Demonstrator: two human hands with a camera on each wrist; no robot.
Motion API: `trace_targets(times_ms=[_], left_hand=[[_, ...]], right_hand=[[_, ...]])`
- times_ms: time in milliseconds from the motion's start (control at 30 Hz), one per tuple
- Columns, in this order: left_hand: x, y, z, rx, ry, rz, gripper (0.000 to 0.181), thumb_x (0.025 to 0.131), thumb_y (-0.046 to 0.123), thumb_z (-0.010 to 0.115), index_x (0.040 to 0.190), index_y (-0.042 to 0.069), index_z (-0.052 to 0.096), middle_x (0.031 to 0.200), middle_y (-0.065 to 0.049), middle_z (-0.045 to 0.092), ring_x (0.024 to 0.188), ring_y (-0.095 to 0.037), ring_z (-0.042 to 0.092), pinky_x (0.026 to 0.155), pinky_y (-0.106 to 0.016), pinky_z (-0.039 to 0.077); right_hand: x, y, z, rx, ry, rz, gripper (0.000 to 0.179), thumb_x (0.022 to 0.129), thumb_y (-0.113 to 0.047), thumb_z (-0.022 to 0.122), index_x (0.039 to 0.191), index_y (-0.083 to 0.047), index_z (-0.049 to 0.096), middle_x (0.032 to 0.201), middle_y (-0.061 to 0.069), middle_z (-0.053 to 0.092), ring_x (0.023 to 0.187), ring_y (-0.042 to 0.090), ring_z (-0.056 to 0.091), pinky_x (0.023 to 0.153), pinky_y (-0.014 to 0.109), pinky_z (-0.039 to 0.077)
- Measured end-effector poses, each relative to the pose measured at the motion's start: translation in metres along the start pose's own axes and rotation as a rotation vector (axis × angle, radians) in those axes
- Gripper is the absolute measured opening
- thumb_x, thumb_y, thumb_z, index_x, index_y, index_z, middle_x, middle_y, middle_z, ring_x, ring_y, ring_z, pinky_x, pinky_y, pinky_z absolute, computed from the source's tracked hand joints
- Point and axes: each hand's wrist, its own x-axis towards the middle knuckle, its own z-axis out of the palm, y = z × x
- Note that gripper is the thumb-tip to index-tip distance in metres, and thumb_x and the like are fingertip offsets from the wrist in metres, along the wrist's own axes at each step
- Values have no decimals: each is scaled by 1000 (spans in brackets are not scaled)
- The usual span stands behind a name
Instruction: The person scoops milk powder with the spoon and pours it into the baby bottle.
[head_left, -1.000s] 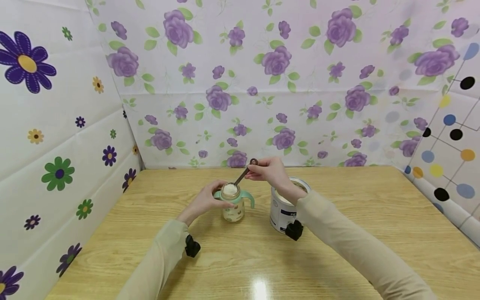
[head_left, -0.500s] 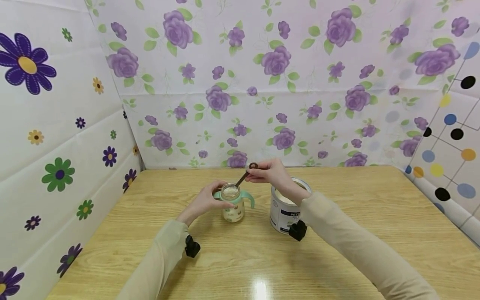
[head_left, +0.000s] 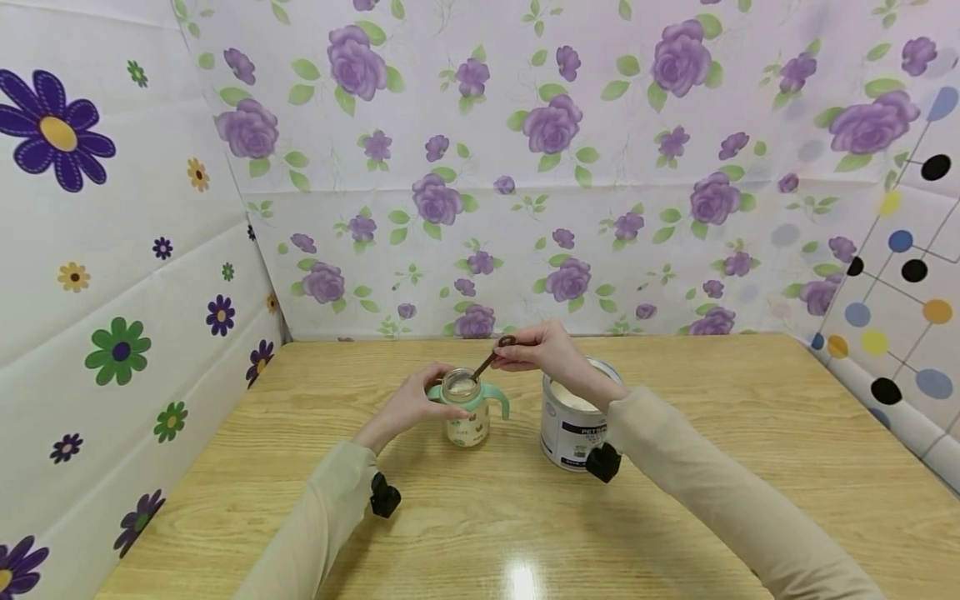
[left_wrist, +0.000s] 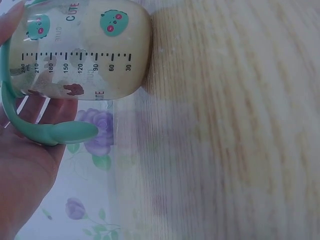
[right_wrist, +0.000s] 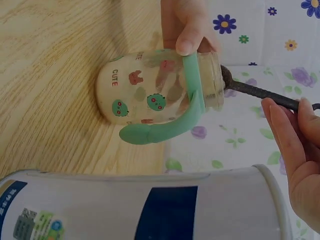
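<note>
A clear baby bottle (head_left: pixel 467 429) with green handles and cartoon prints stands upright on the table. My left hand (head_left: pixel 411 403) holds it round the neck and one handle, thumb in front. Pale contents show through its wall beside the printed scale in the left wrist view. My right hand (head_left: pixel 551 357) pinches a dark brown measuring spoon (right_wrist: pixel 262 92) by its handle, near the ring end. The spoon slants down to the bottle's open mouth, its bowl right at the rim in the right wrist view. Whitish powder shows inside the mouth in the head view.
An open tin (head_left: pixel 562 433) of cream-coloured powder stands right of the bottle, under my right forearm. The wooden table (head_left: pixel 480 533) extends in front and to both sides. Flowered cloth (head_left: pixel 510 250) hangs behind its back edge.
My right hand has lowered slightly, tipping the spoon at the bottle's mouth. The white heap seen there earlier has sunk from view. My left hand keeps its hold on the bottle.
</note>
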Motion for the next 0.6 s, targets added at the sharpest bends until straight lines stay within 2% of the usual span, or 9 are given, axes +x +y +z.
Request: trace_targets(times_ms=[133,267,500,600], left_hand=[[-2,6,0,4,-9,-13,59,72,11,77,124,5,50,112,-6,54,105,-28,49,86,-39,41],[-2,5,1,1,-13,-16,59,72,11,78,124,6,50,113,-6,54,105,-28,48,86,-39,41],[-2,5,1,12,-7,-10,58,72,12,78,123,7,50,113,-5,54,104,-24,50,85,-39,41],[-2,6,0,26,-1,-14,58,72,13,78,123,7,50,112,-5,55,101,-21,51,85,-38,41]], right_hand=[[0,2,-2,-25,-20,-24,21,87,6,55,103,18,59,90,24,63,85,31,62,76,41,47],[0,5,-4,-25,-40,-46,21,87,8,54,104,18,58,91,24,63,85,30,62,75,39,48],[-2,7,-6,-47,-112,-132,19,86,8,54,101,17,60,93,23,63,85,28,63,76,44,47],[-2,7,-6,-53,-117,-141,18,87,7,53,101,16,61,93,23,63,85,28,63,74,41,48]])
